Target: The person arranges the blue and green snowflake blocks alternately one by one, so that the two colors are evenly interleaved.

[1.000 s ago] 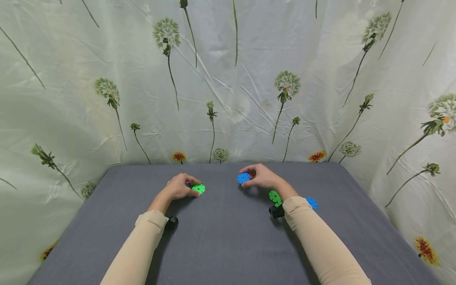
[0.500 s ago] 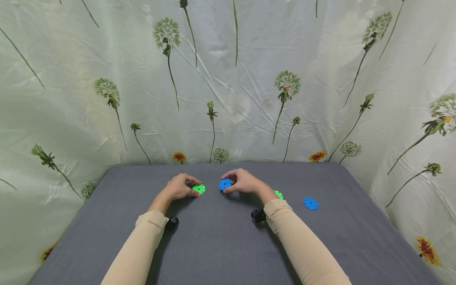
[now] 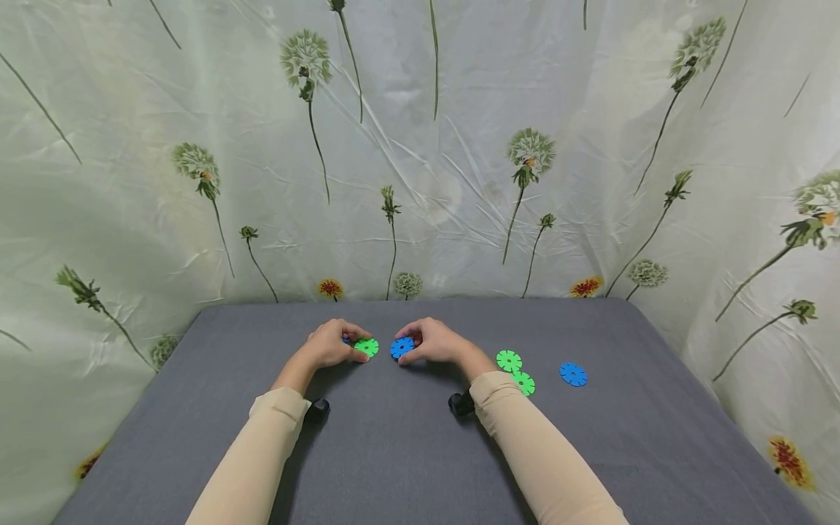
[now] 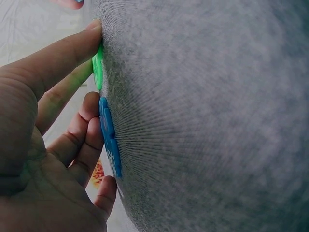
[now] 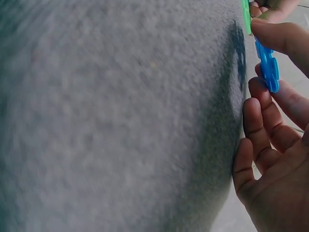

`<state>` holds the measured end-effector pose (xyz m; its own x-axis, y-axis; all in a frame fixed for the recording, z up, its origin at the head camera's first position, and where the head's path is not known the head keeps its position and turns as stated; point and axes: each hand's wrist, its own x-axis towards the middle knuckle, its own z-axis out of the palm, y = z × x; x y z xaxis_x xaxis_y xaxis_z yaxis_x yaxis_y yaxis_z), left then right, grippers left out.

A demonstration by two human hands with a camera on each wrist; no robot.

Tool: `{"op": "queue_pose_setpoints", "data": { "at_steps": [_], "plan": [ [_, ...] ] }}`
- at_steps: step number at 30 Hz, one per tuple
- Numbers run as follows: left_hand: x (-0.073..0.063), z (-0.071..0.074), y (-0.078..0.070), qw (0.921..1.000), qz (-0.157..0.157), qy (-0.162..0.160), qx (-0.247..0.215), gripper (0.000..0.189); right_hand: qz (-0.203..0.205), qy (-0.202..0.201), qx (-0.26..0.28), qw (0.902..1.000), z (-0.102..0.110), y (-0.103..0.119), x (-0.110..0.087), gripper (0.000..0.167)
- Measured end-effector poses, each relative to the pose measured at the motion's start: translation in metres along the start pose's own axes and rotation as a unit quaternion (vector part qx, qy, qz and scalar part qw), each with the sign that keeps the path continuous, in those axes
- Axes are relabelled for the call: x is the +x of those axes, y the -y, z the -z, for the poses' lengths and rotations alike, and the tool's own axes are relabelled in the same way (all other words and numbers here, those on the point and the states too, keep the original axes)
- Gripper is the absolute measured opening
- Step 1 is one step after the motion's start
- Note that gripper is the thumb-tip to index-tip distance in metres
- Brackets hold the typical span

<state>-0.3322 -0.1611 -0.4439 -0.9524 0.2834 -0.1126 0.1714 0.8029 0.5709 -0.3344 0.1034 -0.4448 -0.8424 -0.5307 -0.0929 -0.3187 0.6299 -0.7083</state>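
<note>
My left hand (image 3: 331,343) grips a green notched plastic disc (image 3: 367,348) by its rim, low at the tabletop, between thumb and forefinger. Beside the other fingers lies a blue disc (image 4: 110,140), mostly hidden under the hand in the head view. Whether these two discs are joined, I cannot tell. Just to the right, my right hand (image 3: 433,341) pinches another blue notched disc (image 3: 402,348) between thumb and fingers. That disc (image 5: 268,65) is tilted a little above the cloth, with its shadow below. A narrow gap parts it from the green disc.
On the right of the grey cloth-covered table (image 3: 407,452), two green discs lie touching or overlapping, one farther back (image 3: 509,361) and one nearer (image 3: 523,383), partly behind the right sleeve. A blue disc (image 3: 574,374) lies farther right. A flower-printed curtain (image 3: 446,182) hangs behind.
My right hand has moved left and slightly nearer me with the blue disc, up close to the green disc. The discs on the right are uncovered. My left hand has stayed put.
</note>
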Motion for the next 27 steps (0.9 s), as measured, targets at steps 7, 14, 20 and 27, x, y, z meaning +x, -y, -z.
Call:
{"op": "queue_pose_setpoints", "data": {
  "at_steps": [7,14,20,27],
  "plan": [
    [0.002,-0.001,0.001,1.0,-0.001,0.0,-0.003,0.043,-0.004,-0.005,-0.003,1.0,-0.003,0.002,0.0,0.049],
    [0.002,-0.001,0.001,1.0,0.002,0.0,0.002,0.043,-0.012,-0.019,0.005,0.9997,-0.006,0.002,0.001,0.048],
    [0.002,-0.001,0.0,1.0,0.001,0.001,0.004,0.043,-0.01,-0.026,0.003,0.9996,-0.009,-0.001,0.004,0.049],
    [0.001,-0.001,0.0,1.0,0.001,-0.001,-0.002,0.043,-0.011,-0.022,0.002,0.9997,-0.011,0.0,0.004,0.049]
  ]
}}
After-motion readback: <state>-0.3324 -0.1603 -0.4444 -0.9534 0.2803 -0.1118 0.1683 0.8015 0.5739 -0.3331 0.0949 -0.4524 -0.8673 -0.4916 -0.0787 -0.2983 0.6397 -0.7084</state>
